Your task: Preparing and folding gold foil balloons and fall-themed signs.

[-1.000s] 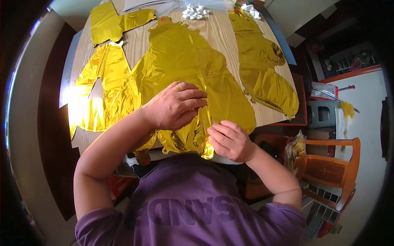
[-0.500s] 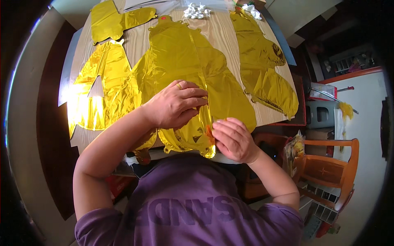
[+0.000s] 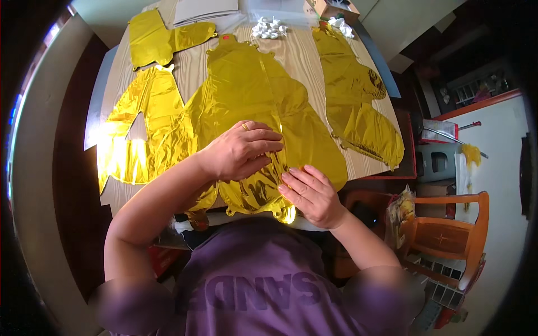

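A large flat gold foil balloon (image 3: 244, 84) lies across the middle of the table, its near edge hanging toward my lap. My left hand (image 3: 241, 150) rests over its lower middle, fingers bent together and closed on a crease in the foil; the thumb is hidden. Lower and to the right, my right hand (image 3: 311, 196) lies on the foil with its fingers stretched out. Between and below the hands the foil is wrinkled and shiny. The left part of the foil (image 3: 157, 103) catches strong light.
Another flat gold foil piece (image 3: 151, 39) lies at the far left, and a long one (image 3: 350, 95) along the right side. White small pieces (image 3: 269, 28) are heaped at the back, near a cardboard box (image 3: 330, 10). A wooden chair (image 3: 443, 229) stands at the right.
My right hand has loosened from a pinch near the foil's lower edge to outstretched fingers. The left hand has barely moved. The whole view has shifted slightly.
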`<control>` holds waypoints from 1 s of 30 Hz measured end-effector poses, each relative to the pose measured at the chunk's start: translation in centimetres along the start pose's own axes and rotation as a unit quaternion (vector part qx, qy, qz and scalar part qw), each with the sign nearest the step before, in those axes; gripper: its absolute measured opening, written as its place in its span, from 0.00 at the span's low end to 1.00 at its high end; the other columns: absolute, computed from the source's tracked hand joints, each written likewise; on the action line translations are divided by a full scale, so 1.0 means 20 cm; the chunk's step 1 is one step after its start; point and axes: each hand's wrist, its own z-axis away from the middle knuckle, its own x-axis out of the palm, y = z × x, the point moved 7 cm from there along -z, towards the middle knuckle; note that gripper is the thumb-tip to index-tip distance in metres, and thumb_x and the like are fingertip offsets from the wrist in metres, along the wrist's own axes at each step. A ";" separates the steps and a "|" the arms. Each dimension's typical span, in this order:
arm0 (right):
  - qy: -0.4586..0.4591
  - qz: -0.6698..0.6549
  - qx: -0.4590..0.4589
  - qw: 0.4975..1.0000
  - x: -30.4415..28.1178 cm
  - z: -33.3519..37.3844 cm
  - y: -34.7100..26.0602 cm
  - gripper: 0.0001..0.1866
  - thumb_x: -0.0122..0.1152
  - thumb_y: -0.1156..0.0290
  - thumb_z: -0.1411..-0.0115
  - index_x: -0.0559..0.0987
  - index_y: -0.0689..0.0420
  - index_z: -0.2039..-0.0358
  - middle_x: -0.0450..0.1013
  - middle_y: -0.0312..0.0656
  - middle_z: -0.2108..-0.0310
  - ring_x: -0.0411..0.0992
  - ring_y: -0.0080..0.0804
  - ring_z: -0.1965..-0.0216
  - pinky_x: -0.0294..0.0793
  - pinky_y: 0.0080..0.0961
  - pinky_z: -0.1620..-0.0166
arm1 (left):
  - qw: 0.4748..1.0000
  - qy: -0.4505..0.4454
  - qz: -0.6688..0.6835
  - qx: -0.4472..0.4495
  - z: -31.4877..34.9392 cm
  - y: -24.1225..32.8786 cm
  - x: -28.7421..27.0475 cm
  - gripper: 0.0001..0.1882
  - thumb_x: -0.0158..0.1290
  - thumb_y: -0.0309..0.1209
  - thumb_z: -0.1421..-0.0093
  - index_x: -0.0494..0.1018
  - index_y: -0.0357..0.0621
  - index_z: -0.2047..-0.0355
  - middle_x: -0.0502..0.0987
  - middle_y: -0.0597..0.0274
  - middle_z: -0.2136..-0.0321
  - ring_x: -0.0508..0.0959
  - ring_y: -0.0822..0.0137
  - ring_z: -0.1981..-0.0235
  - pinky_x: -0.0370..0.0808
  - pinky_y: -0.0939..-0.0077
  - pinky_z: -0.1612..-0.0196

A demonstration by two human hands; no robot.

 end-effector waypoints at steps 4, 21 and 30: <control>0.014 -0.034 0.030 0.999 -0.01 -0.02 0.00 0.14 0.61 0.72 0.40 0.82 0.54 0.53 0.79 0.44 0.51 0.76 0.41 0.47 0.68 0.43 0.39 | 0.996 0.053 0.048 -0.062 0.02 -0.06 -0.11 0.14 0.58 0.26 0.43 0.78 0.36 0.56 0.78 0.47 0.53 0.77 0.47 0.49 0.74 0.56 0.46; -0.048 -0.292 0.165 0.941 -0.19 -0.27 0.34 0.22 0.58 0.76 0.48 0.79 0.62 0.50 0.77 0.49 0.53 0.76 0.42 0.51 0.74 0.34 0.45 | 0.979 0.062 -0.131 -0.141 0.10 -0.20 -0.16 0.23 0.61 0.33 0.44 0.74 0.41 0.49 0.72 0.49 0.46 0.69 0.46 0.41 0.66 0.52 0.39; -0.207 -0.010 0.404 0.891 0.10 -0.63 1.02 0.23 0.70 0.56 0.48 0.80 0.61 0.60 0.78 0.53 0.60 0.78 0.47 0.56 0.76 0.40 0.53 | 0.977 0.071 -0.125 -0.155 0.10 -0.20 -0.16 0.22 0.61 0.33 0.45 0.74 0.42 0.50 0.73 0.50 0.47 0.70 0.47 0.43 0.66 0.52 0.39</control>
